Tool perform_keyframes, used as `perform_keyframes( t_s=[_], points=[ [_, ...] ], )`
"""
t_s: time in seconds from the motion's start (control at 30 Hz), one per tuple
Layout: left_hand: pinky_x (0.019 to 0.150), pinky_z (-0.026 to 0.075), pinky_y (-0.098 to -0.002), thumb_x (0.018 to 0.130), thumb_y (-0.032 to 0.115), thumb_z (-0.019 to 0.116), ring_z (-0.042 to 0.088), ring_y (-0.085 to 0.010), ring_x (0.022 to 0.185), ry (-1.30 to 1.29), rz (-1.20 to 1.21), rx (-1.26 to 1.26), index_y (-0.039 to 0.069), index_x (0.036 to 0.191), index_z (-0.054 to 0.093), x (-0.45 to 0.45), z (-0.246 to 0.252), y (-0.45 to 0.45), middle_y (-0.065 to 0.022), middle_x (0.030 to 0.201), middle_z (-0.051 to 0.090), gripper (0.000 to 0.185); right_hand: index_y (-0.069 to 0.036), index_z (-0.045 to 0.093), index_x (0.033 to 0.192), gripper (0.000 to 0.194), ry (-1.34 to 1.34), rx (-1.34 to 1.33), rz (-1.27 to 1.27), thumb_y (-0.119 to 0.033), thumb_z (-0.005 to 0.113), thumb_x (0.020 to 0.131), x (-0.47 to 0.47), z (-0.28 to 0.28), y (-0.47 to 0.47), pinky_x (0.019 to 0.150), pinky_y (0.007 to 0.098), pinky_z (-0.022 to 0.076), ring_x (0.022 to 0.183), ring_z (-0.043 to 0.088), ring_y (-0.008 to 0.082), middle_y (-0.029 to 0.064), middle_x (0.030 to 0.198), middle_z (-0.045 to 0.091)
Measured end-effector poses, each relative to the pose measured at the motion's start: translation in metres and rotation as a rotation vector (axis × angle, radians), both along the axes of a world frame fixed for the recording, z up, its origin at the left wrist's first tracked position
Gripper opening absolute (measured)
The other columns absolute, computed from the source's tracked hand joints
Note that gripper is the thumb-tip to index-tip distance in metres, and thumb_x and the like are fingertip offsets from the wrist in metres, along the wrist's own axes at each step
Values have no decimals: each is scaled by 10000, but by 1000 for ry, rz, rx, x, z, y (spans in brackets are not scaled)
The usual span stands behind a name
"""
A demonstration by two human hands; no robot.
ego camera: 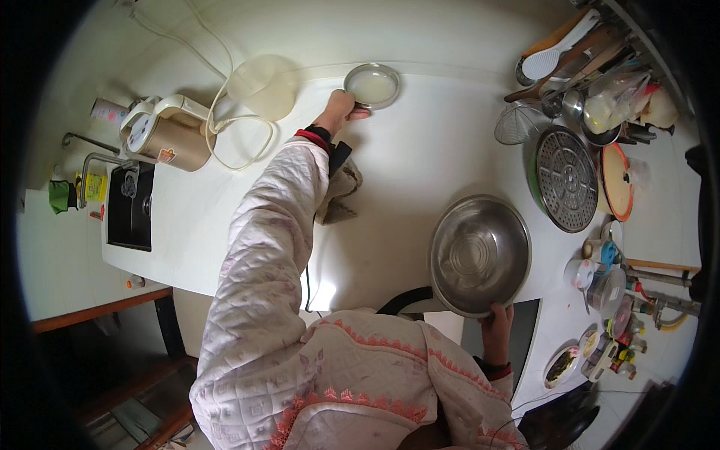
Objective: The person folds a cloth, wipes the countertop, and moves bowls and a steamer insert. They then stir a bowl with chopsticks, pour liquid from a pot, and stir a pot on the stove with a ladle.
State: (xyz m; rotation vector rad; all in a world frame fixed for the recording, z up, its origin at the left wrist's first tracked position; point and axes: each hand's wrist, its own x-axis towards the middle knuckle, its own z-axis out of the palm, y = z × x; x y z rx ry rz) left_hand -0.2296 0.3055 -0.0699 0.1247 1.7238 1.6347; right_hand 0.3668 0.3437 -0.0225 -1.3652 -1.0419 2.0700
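Stretched far forward, my left hand (340, 109) grips the near rim of a small round bowl (372, 85) with pale, cloudy contents, by the wall at the back of the white counter. My right hand (496, 332) holds the near rim of a large stainless steel basin (480, 256) at the counter's front edge; nothing shows inside the basin. A crumpled brownish cloth (340, 194) lies on the counter beside my left sleeve, partly hidden by it.
An electric appliance with a handle (181, 135), a white cord (247, 164) and a black sink (130, 214) are at left. On the right are a steamer plate (566, 179), a wire strainer (523, 122), hanging utensils, a red-rimmed lid (616, 181), containers and a plate of dark food (561, 367).
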Motion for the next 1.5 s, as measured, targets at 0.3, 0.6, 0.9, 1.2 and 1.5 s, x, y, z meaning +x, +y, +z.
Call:
perform_keyframes(
  t_s=[0.3,0.6,0.9,1.2,1.5],
  points=[
    [484,602,-393,852,-21,409,674,-340,596,-53,5,31,-171,913,563,53,-4,106,-245,782,637,223,-50,480,1144,320,27,-46,20,-126,543,840,-7,6,10,532,262,448,691,555,128,34,923,561],
    [485,600,-399,860,-25,449,683,-339,601,-28,8,61,-155,897,594,75,-14,153,-250,785,654,198,-61,466,1182,351,-16,-50,77,-136,557,851,-3,-3,25,579,274,442,739,553,131,42,992,553],
    [726,535,-344,775,424,722,662,-187,717,1563,-824,-519,129,759,697,66,-75,187,-24,713,689,296,-65,491,1184,347,-82,96,70,-102,550,845,3,-12,28,552,278,467,742,590,159,46,968,601],
    [656,622,-353,891,41,388,693,-327,752,18,-337,57,-199,1075,460,104,-12,137,-278,933,627,311,-62,457,1267,448,-4,9,89,-209,578,862,-7,-11,43,552,245,484,675,580,121,39,927,593],
    [649,606,-316,939,130,427,694,-295,786,92,-455,-105,-134,1106,479,103,67,58,-250,946,637,317,-63,434,1336,601,26,-87,110,-483,537,919,-7,-17,56,698,279,489,849,577,157,84,1150,559]
  ],
)
